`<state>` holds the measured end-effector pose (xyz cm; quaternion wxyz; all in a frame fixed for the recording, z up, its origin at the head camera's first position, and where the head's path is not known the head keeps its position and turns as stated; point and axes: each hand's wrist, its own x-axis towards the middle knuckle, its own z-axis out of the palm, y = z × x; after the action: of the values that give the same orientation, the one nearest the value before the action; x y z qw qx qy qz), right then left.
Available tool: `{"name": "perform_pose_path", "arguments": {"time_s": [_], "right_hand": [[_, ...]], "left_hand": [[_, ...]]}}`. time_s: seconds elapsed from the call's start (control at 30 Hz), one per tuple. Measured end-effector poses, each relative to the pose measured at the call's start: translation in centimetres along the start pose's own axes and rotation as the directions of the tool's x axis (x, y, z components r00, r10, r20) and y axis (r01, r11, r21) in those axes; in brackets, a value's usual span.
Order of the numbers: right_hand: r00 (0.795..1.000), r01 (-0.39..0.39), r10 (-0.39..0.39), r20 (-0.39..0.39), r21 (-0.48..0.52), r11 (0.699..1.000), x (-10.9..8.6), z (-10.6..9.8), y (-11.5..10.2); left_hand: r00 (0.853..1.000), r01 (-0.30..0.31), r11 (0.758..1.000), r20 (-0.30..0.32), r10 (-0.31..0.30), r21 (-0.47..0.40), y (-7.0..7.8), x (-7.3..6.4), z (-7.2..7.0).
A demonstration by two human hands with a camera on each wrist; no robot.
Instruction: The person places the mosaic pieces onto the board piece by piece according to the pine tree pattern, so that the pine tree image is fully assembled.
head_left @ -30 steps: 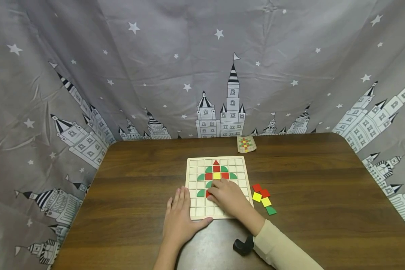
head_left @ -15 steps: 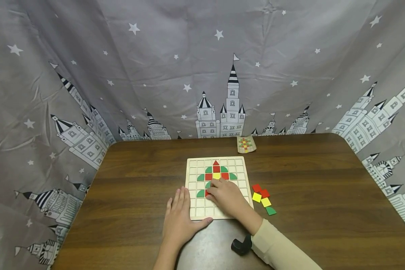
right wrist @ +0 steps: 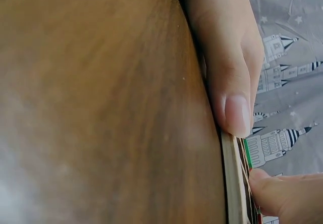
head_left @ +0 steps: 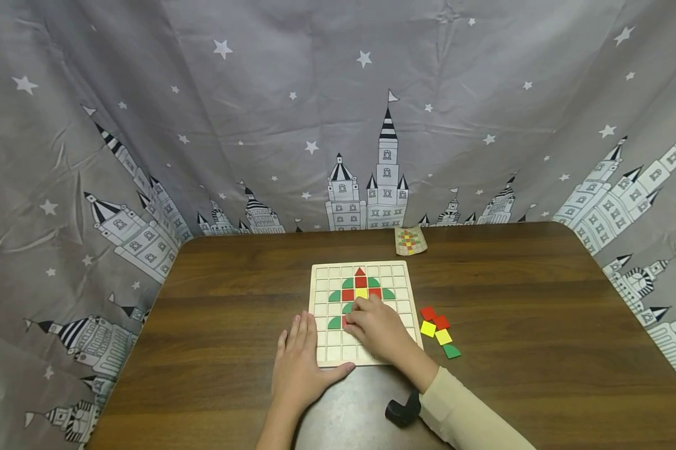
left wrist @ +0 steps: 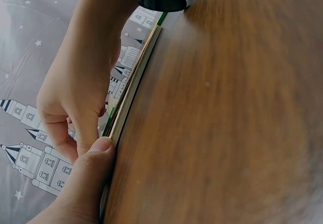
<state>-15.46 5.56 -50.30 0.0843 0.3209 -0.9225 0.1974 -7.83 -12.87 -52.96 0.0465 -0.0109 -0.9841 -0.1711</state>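
My left hand lies with straight fingers along the left side of the pale wooden grid board, its thumb on the near edge. My right hand bends over the middle of the board, fingers curled, tips down among the tiles. Its thumb touches or covers part of a red square tile; whether something is pinched between the fingertips is hidden. Beside it show a green quarter-round tile and another green tile. Farther up, a yellow square sits below a red square and a red triangle.
Right of the board lie loose tiles: red squares, yellow squares and a green quarter-round. A pattern card stands at the table's back edge. Behind hangs a grey curtain. A black device is at the right wrist.
Very little differs. The right hand shifts slightly over the same spot, and a bit less of the red tile by its thumb shows now. The left hand stays still.
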Motion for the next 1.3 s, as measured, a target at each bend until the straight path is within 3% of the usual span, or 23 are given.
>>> {"name": "perform_pose_path", "arguments": {"time_s": [0.23,0.4,0.9,1.3], "right_hand": [[1.000,-0.004,0.005,0.018,-0.034,0.999,-0.6,-0.5,0.0],[0.998,-0.052,0.052,0.036,-0.020,0.998,-1.5,-1.8,0.6],[0.972,-0.235,0.235,-0.011,-0.066,0.970,-7.1,-6.1,7.6],[0.963,-0.268,0.268,-0.004,-0.023,0.963,-9.9,-6.4,9.3]], "left_hand": [[1.000,0.007,1.000,0.009,-0.007,-0.001,0.0,0.0,0.0],[1.000,0.012,1.000,0.017,-0.012,-0.004,0.0,0.1,0.0],[1.000,0.013,1.000,0.006,-0.012,-0.014,-0.1,0.1,0.1],[1.000,0.010,1.000,0.006,-0.010,-0.016,-0.1,0.1,0.2]]}}
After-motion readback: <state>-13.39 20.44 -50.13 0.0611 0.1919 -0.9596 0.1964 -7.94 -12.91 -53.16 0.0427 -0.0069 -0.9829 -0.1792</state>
